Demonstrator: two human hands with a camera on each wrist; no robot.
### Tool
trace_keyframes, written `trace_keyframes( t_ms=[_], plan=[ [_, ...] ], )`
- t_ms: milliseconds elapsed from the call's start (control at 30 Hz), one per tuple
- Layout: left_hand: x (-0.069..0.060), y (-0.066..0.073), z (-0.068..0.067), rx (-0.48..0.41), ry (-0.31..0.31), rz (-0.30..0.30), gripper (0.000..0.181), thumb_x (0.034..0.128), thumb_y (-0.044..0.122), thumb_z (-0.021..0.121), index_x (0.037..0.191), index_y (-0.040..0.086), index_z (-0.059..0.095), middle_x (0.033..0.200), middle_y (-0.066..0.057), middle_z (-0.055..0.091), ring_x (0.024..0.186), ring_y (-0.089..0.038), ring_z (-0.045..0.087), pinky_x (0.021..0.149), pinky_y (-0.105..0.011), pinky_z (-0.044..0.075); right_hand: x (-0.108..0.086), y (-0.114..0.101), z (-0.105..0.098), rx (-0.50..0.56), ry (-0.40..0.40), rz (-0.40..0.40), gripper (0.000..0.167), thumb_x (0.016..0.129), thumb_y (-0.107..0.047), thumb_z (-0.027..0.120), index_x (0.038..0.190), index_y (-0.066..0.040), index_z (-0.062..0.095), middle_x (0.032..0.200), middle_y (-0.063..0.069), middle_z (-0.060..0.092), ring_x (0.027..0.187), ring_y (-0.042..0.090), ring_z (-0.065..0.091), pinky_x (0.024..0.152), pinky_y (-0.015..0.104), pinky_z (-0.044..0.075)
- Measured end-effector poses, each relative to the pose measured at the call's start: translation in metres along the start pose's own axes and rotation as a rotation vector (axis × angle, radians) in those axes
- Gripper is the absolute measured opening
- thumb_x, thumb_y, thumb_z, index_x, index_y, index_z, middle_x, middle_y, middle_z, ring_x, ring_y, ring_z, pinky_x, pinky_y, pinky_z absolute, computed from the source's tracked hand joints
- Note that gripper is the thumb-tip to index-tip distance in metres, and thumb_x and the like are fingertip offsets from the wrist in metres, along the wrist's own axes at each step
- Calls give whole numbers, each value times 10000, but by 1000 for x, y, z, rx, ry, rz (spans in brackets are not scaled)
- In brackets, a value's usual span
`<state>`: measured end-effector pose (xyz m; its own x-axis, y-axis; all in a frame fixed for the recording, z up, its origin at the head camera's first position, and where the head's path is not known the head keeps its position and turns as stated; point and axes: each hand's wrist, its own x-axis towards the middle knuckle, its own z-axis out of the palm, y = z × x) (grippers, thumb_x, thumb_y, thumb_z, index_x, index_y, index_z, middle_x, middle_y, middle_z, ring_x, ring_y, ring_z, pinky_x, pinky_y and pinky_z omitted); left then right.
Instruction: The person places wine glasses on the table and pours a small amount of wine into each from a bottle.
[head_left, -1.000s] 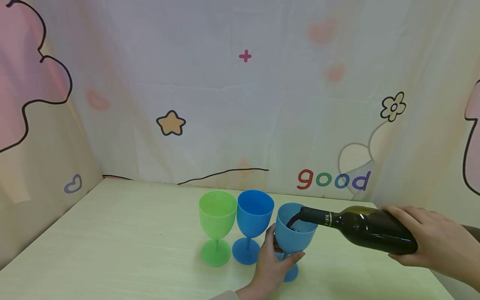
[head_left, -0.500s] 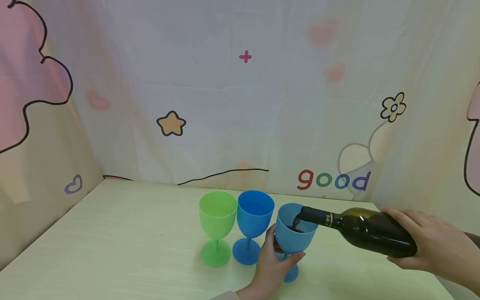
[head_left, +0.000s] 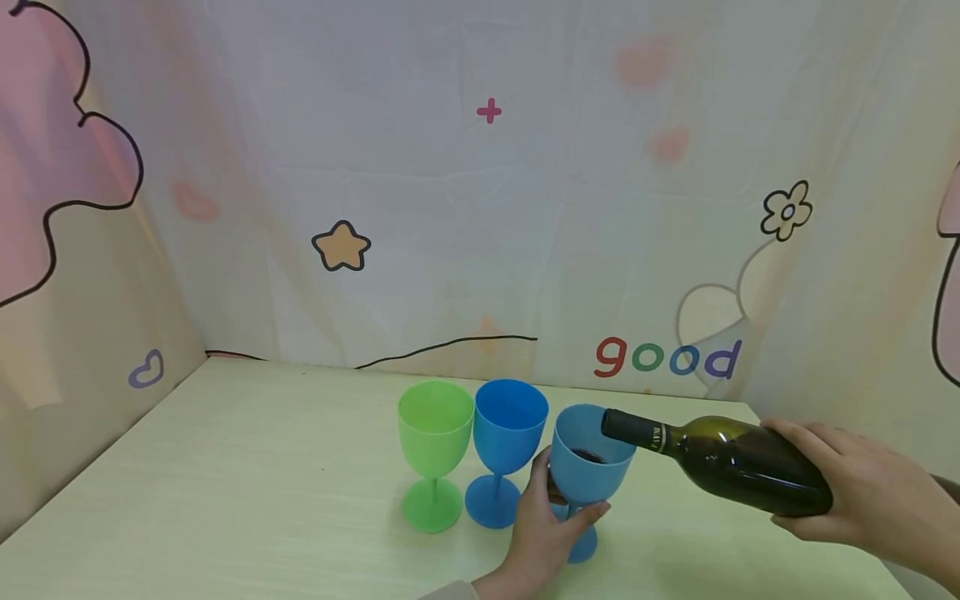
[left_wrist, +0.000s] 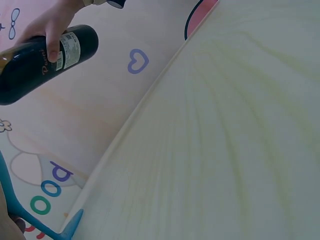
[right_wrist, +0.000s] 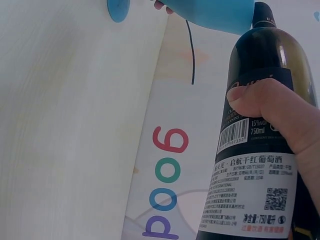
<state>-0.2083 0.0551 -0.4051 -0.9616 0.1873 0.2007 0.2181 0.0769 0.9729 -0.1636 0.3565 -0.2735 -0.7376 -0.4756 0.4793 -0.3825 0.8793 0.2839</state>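
Left hand (head_left: 536, 529): curled round the stem of the light blue, plastic-looking stemmed goblet (head_left: 588, 483), right under the bowl; can't tell if standing on the pale wood-look table (head_left: 262, 475) or lifted a touch
Right hand (head_left: 855, 483): wrapped round the lower body of the dark green glass wine bottle (head_left: 738, 462), held neck-down on a slant with the mouth over that bowl
In the bowl: some dark red liquid (head_left: 588, 456), with no stream visible right now
Drip risk: could run down the outside of the rim, or onto the table, if swung away before being turned upright
Splash risk: could overshoot if tipped too steeply, or if nudged off centre by the left hand
Slip risk: gripped far back, so probably nose-heavy; could roll or dip with a loosened hold
Domino risk: standing close by, a deeper blue goblet (head_left: 510, 429) and a bright green goblet (head_left: 435, 429); could topple if bumped
White lower label (right_wrist: 240, 197): readable as 启航干红葡萄酒, plus a QR code (right_wrist: 276, 199) and a red health warning
Dark upper label (right_wrist: 259, 131): 15%vol, 750ml, next to a barcode (right_wrist: 233, 136)
Brand: orange script (left_wrist: 44, 62), starting with P maybe, too blocked to call
Neck band (head_left: 659, 438): pale letters, too small to trust
Fabric backdrop (head_left: 420, 108): "good" in multicoloured letters
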Motion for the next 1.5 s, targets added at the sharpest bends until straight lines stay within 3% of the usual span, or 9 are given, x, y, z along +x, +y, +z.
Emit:
trace_keyframes(
  t_ms=[433, 633, 800, 1133, 1367, 1500],
  plan=[
    [0, 0, 0, -1, -2, 0, 834, 818, 443, 733, 1463, 162, 285, 1369, -64, 516, 1058, -169, 526, 887, -361, 488, -2, -3, 2, 24, -75, 63, 973, 411, -531, 910, 1199, -100, 535, 889, 37, 618, 684, 119, 527, 534, 325, 479],
    [1, -1, -1, 0, 0, 19, 824, 831, 445, 719, 1464, 153, 279, 1384, -65, 503, 1075, -168, 530, 869, -313, 479, -1, -5, 2, 23, -63, 64, 960, 410, -521, 915, 1192, -103, 547, 895, 36, 626, 686, 110, 520, 535, 318, 480],
    [2, -1, -1, -10, -3, 12, 830, 827, 447, 723, 1466, 156, 281, 1375, -63, 509, 1058, -163, 525, 871, -336, 480, -2, -5, 3, 42, -121, 110, 968, 438, -518, 911, 1214, -82, 531, 904, 60, 619, 692, 138, 524, 562, 365, 500],
    [2, -3, 0, -9, -2, 7, 841, 824, 462, 721, 1470, 161, 273, 1377, -55, 508, 1057, -157, 525, 869, -331, 482, -6, -3, 7, 8, 3, 32, 997, 374, -550, 910, 1187, -102, 546, 890, 12, 618, 678, 111, 522, 541, 322, 477],
    [1, -4, 0, -3, -1, 9, 836, 823, 463, 721, 1466, 161, 281, 1369, -55, 513, 1049, -149, 530, 860, -312, 482, -6, -4, 4, 39, -98, 110, 986, 410, -504, 919, 1206, -71, 533, 911, 67, 622, 713, 172, 551, 578, 417, 517],
    [2, -5, 0, -6, -5, 12, 832, 824, 465, 719, 1465, 168, 281, 1372, -43, 509, 1060, -147, 528, 861, -297, 478, -8, -4, 6, 49, -102, 131, 986, 411, -504, 920, 1210, -80, 527, 910, 66, 623, 717, 173, 552, 572, 411, 514]
  ],
)
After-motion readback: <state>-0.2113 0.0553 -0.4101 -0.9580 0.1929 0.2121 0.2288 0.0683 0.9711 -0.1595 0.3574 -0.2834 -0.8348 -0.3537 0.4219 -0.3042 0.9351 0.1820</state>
